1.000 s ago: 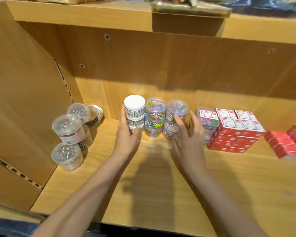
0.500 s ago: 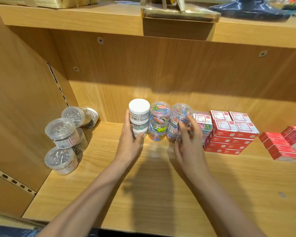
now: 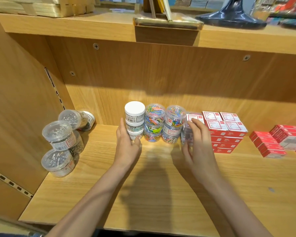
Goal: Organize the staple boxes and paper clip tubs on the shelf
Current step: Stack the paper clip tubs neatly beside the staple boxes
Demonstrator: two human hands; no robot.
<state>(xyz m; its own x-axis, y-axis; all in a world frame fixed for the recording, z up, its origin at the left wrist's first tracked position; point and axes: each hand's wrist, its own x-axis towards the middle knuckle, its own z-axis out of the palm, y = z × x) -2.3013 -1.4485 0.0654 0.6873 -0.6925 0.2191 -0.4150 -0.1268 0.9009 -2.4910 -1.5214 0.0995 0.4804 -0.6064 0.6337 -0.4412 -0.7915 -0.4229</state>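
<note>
Shelf: a light wooden shelf board [image 3: 152, 194] with a wooden back wall and a wooden side wall at the left.
White-lid stack: a stack of small round tubs topped by a white lid [image 3: 134, 108] stands near the back wall, at the left end of the row.
Colour stacks: two stacks of clear round tubs full of coloured paper clips [image 3: 155, 124] stand just beside the white-lid stack, touching each other.
Clear boxes: a stack of clear square boxes with red-and-white labels [image 3: 188, 132] stands between the colour stacks and the staple boxes; it looks blurred.
Staple boxes: a block of red-and-white cardboard staple boxes [image 3: 225, 132] sits at the right of the row; further red boxes [image 3: 267, 146] lie well apart, near the right edge.
Silver tubs: clear round tubs of silver clips [image 3: 59, 134] lie in a loose pile against the left side wall, some tilted.
Left hand: the left hand [image 3: 127, 146] holds the lower tubs of the white-lid stack, fingers along the left side and thumb curled at the front.
Right hand: the right hand [image 3: 197, 144] has its fingers bent round the clear square boxes; how firm the grip is, I cannot tell.
</note>
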